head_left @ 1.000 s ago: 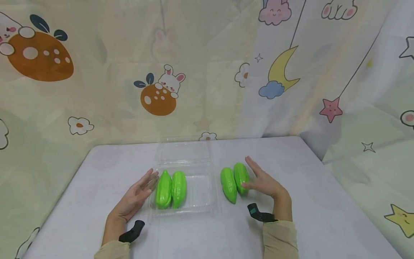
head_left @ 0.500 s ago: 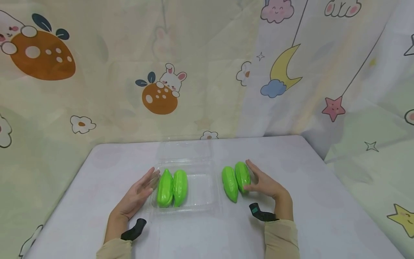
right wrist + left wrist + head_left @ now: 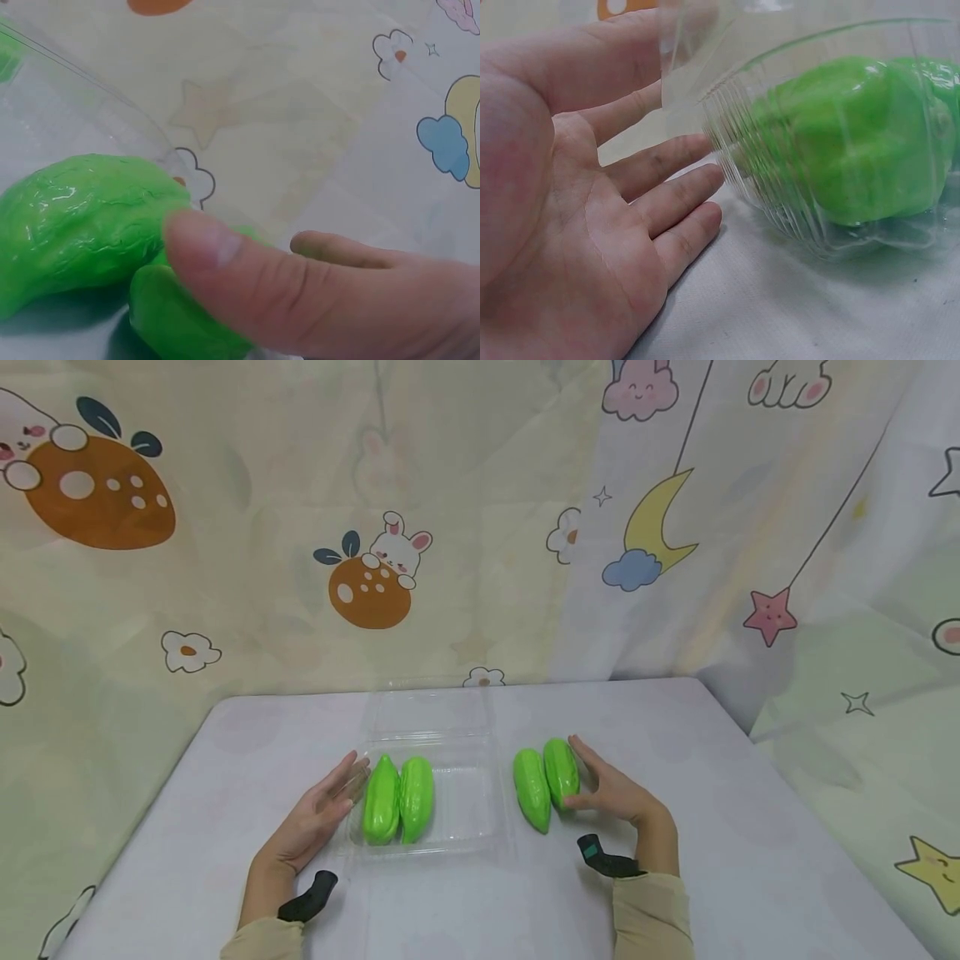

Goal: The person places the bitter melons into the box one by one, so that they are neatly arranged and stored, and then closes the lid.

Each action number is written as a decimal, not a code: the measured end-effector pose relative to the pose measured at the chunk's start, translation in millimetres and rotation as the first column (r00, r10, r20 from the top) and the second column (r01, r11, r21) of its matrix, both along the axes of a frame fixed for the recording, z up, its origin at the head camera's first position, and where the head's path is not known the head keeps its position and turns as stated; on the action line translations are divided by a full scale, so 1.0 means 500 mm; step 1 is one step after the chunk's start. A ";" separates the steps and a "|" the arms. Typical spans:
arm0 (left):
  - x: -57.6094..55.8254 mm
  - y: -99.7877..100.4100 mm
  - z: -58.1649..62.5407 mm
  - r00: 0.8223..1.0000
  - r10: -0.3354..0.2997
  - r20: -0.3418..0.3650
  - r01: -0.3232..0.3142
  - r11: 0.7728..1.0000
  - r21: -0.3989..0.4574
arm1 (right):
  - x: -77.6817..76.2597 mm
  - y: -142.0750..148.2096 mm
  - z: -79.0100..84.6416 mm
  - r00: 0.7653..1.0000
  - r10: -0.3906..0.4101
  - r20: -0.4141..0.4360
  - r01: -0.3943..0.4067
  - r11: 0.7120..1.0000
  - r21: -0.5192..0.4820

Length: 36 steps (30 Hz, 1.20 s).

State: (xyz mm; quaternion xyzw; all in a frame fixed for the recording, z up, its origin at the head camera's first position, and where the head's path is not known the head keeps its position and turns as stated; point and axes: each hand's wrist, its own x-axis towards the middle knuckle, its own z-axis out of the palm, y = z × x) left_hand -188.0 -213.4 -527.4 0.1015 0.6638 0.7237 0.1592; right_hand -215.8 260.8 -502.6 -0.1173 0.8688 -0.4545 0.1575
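A clear plastic clamshell box stands open mid-table, its ribbed wall close in the left wrist view. Two green wrapped vegetables lie side by side in its left half, seen through the wall. My left hand rests flat against the box's left side, its fingers straight. Right of the box lie two more green vegetables. My right hand holds the right one, with the thumb over its near end and the fingers behind. The other one touches it.
The box's clear lid lies folded back toward the curtain. The pale table ends at a printed cartoon curtain behind and drops off at the right edge. Black camera mounts sit at both wrists.
My right hand has slid left and closed against the right loose vegetable, the thumb coming onto it. The left hand and the box have stayed put.
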 end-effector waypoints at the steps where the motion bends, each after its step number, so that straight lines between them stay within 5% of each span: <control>1: 0.000 0.000 -0.001 1.000 -0.001 -0.001 0.001 1.000 0.001 | 0.000 0.000 -0.001 1.000 0.000 0.000 0.000 1.000 0.000; 36: 0.000 -0.002 0.003 0.998 -0.045 -0.049 0.045 0.999 -0.001 | -0.001 -0.003 0.004 0.999 -0.012 0.031 0.010 0.999 0.052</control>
